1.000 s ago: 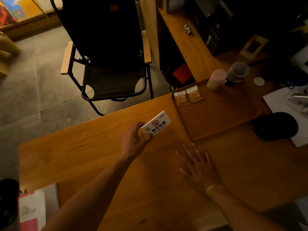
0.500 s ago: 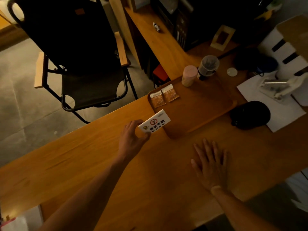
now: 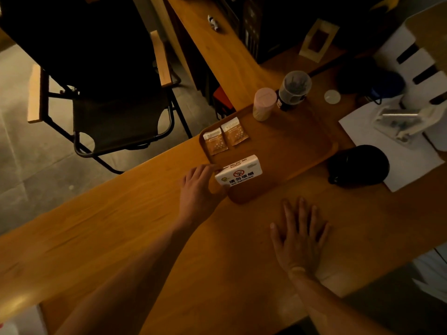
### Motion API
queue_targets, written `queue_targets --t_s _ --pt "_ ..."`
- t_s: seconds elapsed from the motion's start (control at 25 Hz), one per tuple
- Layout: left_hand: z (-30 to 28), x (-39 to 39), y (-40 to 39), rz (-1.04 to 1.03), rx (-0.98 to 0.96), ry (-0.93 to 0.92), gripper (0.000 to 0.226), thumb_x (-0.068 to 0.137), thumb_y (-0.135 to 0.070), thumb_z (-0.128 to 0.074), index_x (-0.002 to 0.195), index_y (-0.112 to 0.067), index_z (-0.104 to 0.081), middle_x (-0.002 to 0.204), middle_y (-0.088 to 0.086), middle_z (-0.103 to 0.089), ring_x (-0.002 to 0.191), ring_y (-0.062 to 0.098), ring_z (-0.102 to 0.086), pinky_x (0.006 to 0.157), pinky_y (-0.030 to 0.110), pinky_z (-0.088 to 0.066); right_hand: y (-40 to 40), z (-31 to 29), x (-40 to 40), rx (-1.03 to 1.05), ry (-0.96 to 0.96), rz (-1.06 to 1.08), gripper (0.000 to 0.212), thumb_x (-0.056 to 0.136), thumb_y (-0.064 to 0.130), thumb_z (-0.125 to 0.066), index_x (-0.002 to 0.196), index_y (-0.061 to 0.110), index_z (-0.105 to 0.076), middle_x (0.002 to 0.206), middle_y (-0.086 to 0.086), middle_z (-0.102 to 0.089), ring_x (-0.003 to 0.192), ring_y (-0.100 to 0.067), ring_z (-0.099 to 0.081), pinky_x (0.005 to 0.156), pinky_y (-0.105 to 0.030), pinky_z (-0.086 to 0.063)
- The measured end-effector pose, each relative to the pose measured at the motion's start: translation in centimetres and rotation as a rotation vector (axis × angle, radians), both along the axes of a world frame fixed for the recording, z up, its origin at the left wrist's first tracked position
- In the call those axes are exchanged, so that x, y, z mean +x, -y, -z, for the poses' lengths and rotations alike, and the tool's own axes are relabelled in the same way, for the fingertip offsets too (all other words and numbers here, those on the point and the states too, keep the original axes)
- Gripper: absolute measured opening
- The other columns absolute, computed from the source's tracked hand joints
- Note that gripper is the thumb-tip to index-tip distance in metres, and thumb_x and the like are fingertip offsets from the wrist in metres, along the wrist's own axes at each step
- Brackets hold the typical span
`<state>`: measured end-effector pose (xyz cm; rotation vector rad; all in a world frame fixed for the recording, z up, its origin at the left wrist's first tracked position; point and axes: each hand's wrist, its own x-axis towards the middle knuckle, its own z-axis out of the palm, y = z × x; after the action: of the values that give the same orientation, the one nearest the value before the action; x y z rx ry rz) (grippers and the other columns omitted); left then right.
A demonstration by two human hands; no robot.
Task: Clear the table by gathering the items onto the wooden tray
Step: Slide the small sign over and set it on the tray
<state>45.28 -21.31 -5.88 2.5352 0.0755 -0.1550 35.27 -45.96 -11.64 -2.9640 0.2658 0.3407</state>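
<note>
The wooden tray (image 3: 287,148) lies on the table, in front of me and slightly right. Two brown sachets (image 3: 225,137) rest in its left part. A pink cup (image 3: 264,103) and a dark jar with a clear lid (image 3: 294,89) stand at its far corner. A white no-smoking sign (image 3: 239,171) stands at the tray's near left corner. My left hand (image 3: 197,187) grips the sign's left end. My right hand (image 3: 300,238) lies flat on the table below the tray, fingers spread, holding nothing.
A black pouch (image 3: 358,164) sits on the table right of the tray, partly on a white sheet (image 3: 396,151). A small white lid (image 3: 332,96) lies beyond the tray. A folding chair (image 3: 116,93) stands past the table's far edge on the left.
My left hand has carried the no-smoking sign to the right, from above the bare table to the tray's near left corner. The right hand has stayed flat on the table.
</note>
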Motion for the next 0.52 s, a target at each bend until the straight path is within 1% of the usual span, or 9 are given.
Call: queue_targets --t_s 0.12,0.28,0.44,0.52 --pt "0.6 0.5 0.8 -0.003 0.065 0.035 0.050 0.079 -0.044 -0.070 0.123 -0.023 -0.056 0.125 0.000 -0.059 0.122 0.025 -0.044 0.101 0.044 -0.034 0.0 0.0 0.0 -0.003 0.005 0.001 0.072 0.090 0.070 -0.020 0.154 0.037 -0.015 0.164 -0.001 -0.010 0.151 -0.029 -0.005 0.117 -0.063 -0.005" --pt "1.1 0.7 1.2 0.000 0.117 0.019 0.052 0.078 -0.045 -0.070 0.124 -0.022 -0.057 0.125 0.001 -0.060 0.125 0.027 -0.043 0.106 0.050 -0.032 0.0 0.0 0.0 -0.006 0.015 0.002 0.071 0.090 0.069 -0.020 0.154 0.037 -0.015 0.164 0.000 -0.008 0.151 -0.028 -0.002 0.117 -0.062 -0.003" --pt "1.6 0.8 1.3 0.001 0.137 -0.012 0.056 0.077 -0.046 -0.071 0.126 -0.025 -0.055 0.128 0.000 -0.059 0.131 0.028 -0.037 0.107 0.050 -0.029 0.0 -0.1 0.0 -0.001 0.016 0.005 0.071 0.090 0.069 -0.020 0.154 0.037 -0.015 0.164 0.000 -0.008 0.151 -0.028 -0.003 0.117 -0.062 -0.002" --pt "1.8 0.8 1.3 -0.008 0.129 -0.028 0.057 0.077 -0.045 -0.072 0.126 -0.025 -0.054 0.128 0.001 -0.059 0.132 0.029 -0.037 0.107 0.052 -0.032 -0.1 -0.2 0.0 -0.002 0.021 0.003 0.071 0.090 0.069 -0.019 0.154 0.037 -0.015 0.165 0.000 -0.009 0.151 -0.028 -0.004 0.117 -0.062 -0.002"
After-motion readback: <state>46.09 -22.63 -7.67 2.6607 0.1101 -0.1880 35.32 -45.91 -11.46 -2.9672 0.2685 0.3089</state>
